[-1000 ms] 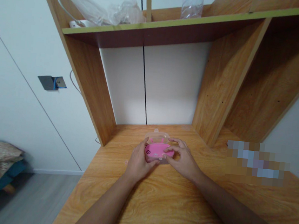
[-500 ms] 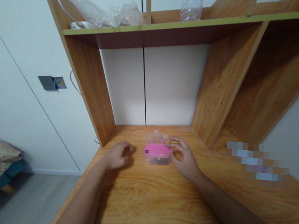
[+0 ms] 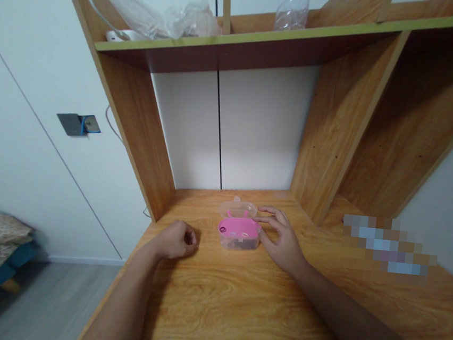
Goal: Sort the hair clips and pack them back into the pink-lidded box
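Note:
A small clear plastic box (image 3: 239, 243) with a pink inner tray (image 3: 237, 225) stands on the wooden desk. Its clear lid (image 3: 237, 209) is tipped back behind it. On the pink lie a small black ring (image 3: 223, 229) and a couple of pale ones. My right hand (image 3: 281, 242) holds the box's right end, thumb at the near corner and fingers along the far side. Left of the box, apart from it, my left hand (image 3: 177, 240) rests low at the desk with its fingers curled together. Whatever may be in that pinch is hidden.
A wooden shelf (image 3: 238, 43) spans above the desk (image 3: 229, 309), carrying plastic bags (image 3: 176, 23) and a clear bottle (image 3: 292, 8). Upright panels flank the box's nook. A blurred-out item (image 3: 383, 246) lies at the right. The desk's left edge drops to the floor near a bed.
My left hand has lowered slightly and its fingers have curled in. My right hand stays at the box's right end, and the box has barely moved.

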`<state>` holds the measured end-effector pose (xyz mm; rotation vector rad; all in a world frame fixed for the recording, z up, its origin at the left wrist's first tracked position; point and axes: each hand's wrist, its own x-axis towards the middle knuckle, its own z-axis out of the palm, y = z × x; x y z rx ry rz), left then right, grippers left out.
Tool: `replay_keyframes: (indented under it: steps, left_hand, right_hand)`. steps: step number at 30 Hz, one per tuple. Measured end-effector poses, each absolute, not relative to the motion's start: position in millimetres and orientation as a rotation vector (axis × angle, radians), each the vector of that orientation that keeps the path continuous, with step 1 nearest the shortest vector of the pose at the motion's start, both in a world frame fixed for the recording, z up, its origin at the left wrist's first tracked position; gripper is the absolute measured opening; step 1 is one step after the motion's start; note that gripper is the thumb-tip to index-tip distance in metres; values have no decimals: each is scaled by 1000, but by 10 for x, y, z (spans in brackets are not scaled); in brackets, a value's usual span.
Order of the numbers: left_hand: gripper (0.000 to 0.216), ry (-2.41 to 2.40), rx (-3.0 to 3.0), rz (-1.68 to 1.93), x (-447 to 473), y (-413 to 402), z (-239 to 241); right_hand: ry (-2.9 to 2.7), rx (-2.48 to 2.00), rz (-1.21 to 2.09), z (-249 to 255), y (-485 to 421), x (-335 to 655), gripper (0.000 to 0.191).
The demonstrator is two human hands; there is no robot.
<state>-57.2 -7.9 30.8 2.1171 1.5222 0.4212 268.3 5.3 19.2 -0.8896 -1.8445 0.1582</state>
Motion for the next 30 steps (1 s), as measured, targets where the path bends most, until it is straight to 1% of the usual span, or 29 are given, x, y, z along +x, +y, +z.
replay_keyframes:
  steps: [4,8,12,15,18,22,30]
  left_hand:
    - [13,1493,2097,538,-500,-78,295]
    - [17,1384,1949,888,-410,-86,345]
    - [25,1060,1626,1206,-180,-139,375]
    - [27,846,1471,1198,87,-203,299]
    - [31,743,1366,1133,333,-259,179]
    - [36,603,1266,1131,492,-292,110]
    - [40,587,1197,1154,486,-290,165]
  right_hand:
    - [-1834,-857,128,197,53,2686,25]
    - [-1844,-812,72,233,25,2684,23]
    - [-1911,-682,-40,298,-56,2655,23]
    - [-2006,-555,-98,327,-115,2622,25]
    - [-2096,-473,-114,326,-144,2593,28]
    - [-2138,-398,-110,296,-139,2571,22]
    - [-2171,-351,-105,223,-119,2545,25]
